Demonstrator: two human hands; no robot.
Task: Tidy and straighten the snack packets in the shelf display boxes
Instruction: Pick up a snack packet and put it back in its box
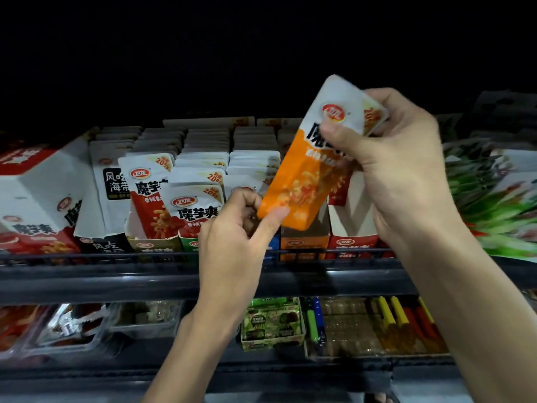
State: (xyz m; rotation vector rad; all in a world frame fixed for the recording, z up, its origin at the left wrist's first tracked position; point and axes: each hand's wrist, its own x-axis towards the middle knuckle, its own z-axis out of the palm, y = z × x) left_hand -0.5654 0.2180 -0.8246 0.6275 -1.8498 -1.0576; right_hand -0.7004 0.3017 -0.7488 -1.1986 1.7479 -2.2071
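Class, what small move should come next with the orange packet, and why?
Probably lower the orange packet upright into the orange box below it: the right hand grips its top, the left hand pinches its bottom corner, and it is tilted, outside any box.

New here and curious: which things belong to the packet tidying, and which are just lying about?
Job: orange packet, left hand, right hand, orange display box, red packets.
Lying about: green box below, yellow and red sticks, green packets at right.

Dim scene, black upper half, frontal light on packets (186,181), blurred, warped edges.
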